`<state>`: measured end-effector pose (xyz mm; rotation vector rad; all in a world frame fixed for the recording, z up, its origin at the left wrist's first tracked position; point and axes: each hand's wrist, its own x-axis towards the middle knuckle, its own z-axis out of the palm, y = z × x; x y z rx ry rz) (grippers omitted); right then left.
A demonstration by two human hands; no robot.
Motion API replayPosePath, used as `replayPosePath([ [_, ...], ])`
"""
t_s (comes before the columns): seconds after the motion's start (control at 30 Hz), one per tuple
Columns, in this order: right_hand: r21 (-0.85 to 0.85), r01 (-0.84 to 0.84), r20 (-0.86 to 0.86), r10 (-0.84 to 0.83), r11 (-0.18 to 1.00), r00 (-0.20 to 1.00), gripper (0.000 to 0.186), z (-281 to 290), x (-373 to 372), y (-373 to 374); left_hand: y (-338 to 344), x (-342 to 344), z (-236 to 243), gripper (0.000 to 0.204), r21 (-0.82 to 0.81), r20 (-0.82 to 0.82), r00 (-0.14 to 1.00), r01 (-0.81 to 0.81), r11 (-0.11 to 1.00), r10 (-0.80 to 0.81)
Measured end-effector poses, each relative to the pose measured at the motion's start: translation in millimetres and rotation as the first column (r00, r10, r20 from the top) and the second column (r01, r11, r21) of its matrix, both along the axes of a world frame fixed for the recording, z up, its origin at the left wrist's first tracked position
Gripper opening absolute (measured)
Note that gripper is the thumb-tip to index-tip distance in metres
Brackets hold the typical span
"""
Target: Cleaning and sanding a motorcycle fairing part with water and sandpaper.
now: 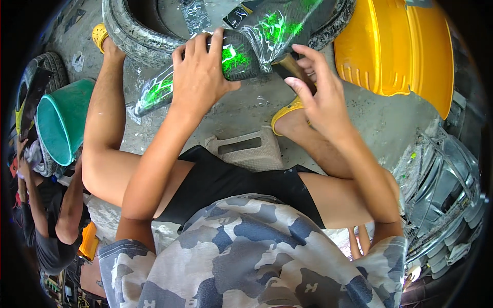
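Note:
My left hand rests on a long black panel with a woven-look surface and green and white splash graphics. Its fingers curl over the panel's far edge, and the thumb points right. Close to the panel's narrow, pinched middle, my right hand grips a flat brown-and-dark strip between thumb and fingers. The strip's far end meets or nearly meets the panel's near edge; whether they touch I cannot tell. The panel lies across a grey, dirt-covered tyre, its narrow tip pointing to the lower left.
A beige plastic stool shows between my legs. Large yellow plastic panels stand at the far right, with dark plastic parts piled below them. On the left are a green bucket and another person.

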<state>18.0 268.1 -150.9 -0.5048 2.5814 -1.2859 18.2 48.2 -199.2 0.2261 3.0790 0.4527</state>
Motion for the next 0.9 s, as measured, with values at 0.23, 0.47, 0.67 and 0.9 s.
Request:
replayPosePath([
  [0.23,0.057,0.367,-0.083,-0.362,0.928,0.929,0.028,-23,25,-48,-4,-20,-3,0.095,-0.118,0.094,0.962,0.266,0.957,-0.255],
  [0.47,0.246,0.388,-0.194,-0.347,0.888,0.918,0.032,-29,19,-76,3,-19,-1,0.090,-0.152,0.058,0.966,0.256,0.955,-0.250],
  [0.67,0.265,0.386,-0.146,-0.359,0.884,0.922,0.030,-29,38,-68,2,-21,-2,0.088,-0.153,0.067,0.971,0.239,0.959,-0.231],
  [0.9,0.285,0.384,-0.140,-0.358,0.878,0.923,0.031,-20,35,-75,2,-20,-2,0.089,-0.136,0.077,0.973,0.224,0.965,-0.215],
])
